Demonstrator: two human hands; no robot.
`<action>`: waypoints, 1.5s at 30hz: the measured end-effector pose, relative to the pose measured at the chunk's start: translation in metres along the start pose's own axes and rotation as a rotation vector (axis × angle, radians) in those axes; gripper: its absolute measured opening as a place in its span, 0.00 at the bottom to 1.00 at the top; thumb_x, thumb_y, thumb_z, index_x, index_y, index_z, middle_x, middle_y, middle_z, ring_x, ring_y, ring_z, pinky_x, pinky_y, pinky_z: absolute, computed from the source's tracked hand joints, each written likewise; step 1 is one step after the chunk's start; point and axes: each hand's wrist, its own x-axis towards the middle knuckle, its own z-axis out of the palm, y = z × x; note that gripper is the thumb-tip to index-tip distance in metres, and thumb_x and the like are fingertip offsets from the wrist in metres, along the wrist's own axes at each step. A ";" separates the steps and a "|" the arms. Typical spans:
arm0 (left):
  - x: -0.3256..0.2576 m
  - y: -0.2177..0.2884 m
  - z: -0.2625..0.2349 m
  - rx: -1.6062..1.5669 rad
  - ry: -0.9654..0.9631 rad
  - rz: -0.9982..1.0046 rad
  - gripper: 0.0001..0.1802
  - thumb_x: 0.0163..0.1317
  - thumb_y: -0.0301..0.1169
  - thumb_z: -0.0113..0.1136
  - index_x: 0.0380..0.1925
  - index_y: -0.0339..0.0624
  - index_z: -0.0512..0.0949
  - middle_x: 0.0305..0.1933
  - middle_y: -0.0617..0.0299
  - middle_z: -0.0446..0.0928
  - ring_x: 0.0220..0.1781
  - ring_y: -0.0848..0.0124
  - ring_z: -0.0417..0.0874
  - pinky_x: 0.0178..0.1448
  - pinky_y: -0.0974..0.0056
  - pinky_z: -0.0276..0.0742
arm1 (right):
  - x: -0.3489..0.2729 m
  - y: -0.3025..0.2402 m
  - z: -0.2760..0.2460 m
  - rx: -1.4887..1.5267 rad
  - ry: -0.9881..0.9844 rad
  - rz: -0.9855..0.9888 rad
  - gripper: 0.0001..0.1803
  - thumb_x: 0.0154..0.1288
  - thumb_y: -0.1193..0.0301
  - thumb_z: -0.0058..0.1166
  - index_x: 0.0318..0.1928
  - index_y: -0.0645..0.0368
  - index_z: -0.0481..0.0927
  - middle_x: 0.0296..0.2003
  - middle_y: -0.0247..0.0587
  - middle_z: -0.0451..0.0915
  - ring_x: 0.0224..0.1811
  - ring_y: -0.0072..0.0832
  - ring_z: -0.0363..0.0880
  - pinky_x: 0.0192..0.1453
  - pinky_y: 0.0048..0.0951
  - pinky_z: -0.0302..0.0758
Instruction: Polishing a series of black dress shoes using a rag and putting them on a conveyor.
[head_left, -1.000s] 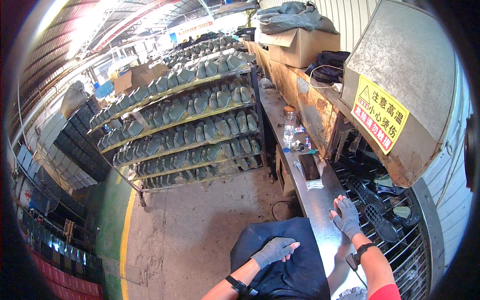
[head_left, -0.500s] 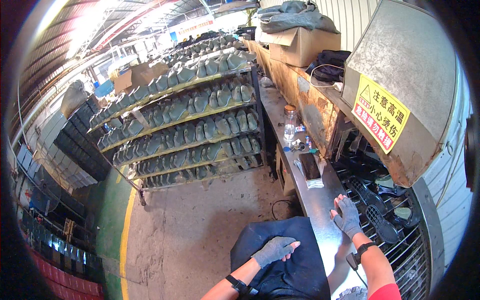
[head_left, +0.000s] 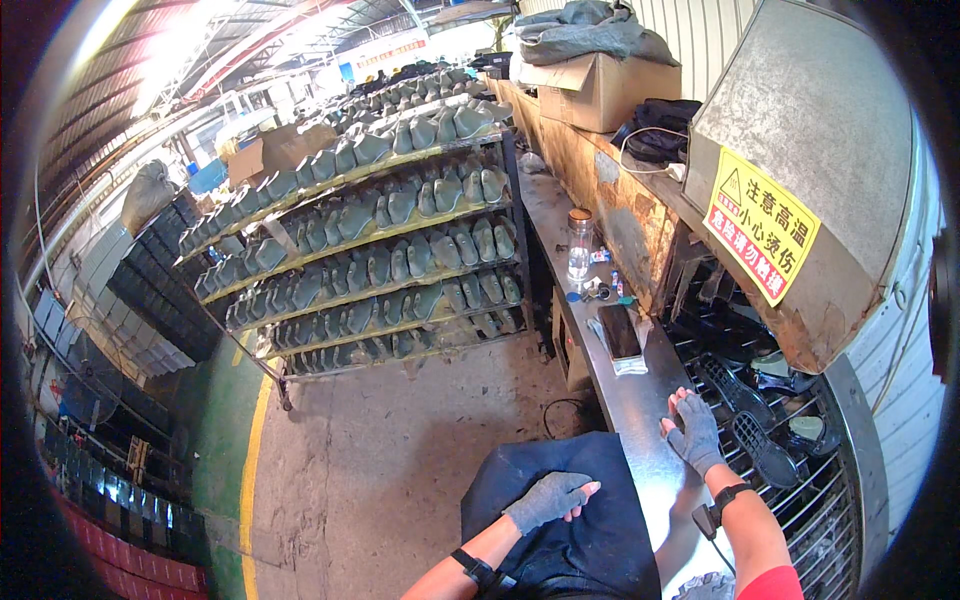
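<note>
My left hand (head_left: 550, 502), in a grey fingerless glove, rests on the dark cloth (head_left: 590, 560) over my lap. Its fingers are curled in and nothing shows in them. On the shiny metal ledge (head_left: 645, 440), my right hand (head_left: 692, 435), gloved the same way, lies with its fingers apart and slightly bent, holding nothing. Just right of it, black shoe soles (head_left: 765, 450) lie on a rack of metal bars (head_left: 820, 520). Beyond the hand, a dark phone-like slab (head_left: 620, 332) sits on a white cloth or paper (head_left: 630, 368).
A clear bottle (head_left: 579, 250) and small items (head_left: 597, 291) stand farther along the ledge. A metal hood (head_left: 810, 130) with a yellow warning label (head_left: 762, 225) overhangs the bars. Ahead left stands a tiered rack (head_left: 390, 225) full of grey-green shoe lasts. A cardboard box (head_left: 610, 95) sits above.
</note>
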 end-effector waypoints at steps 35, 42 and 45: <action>-0.002 0.001 0.000 -0.022 0.007 -0.018 0.26 0.81 0.53 0.56 0.30 0.44 0.79 0.23 0.65 0.80 0.23 0.75 0.81 0.30 0.67 0.78 | 0.000 -0.003 0.000 0.000 0.050 -0.037 0.33 0.67 0.59 0.67 0.69 0.60 0.79 0.72 0.56 0.76 0.78 0.54 0.70 0.83 0.49 0.65; -0.002 0.003 0.001 -0.024 0.009 -0.016 0.27 0.81 0.54 0.56 0.30 0.44 0.80 0.23 0.64 0.80 0.22 0.75 0.81 0.29 0.67 0.77 | 0.000 0.000 0.001 -0.018 0.055 -0.046 0.34 0.67 0.59 0.67 0.70 0.60 0.78 0.72 0.55 0.76 0.78 0.53 0.70 0.83 0.49 0.65; -0.002 0.004 0.000 -0.006 0.007 -0.002 0.27 0.81 0.53 0.55 0.30 0.44 0.80 0.23 0.64 0.80 0.22 0.75 0.80 0.29 0.66 0.78 | -0.001 0.001 0.001 -0.002 0.072 -0.059 0.34 0.67 0.59 0.67 0.70 0.61 0.78 0.72 0.56 0.76 0.78 0.53 0.70 0.84 0.49 0.65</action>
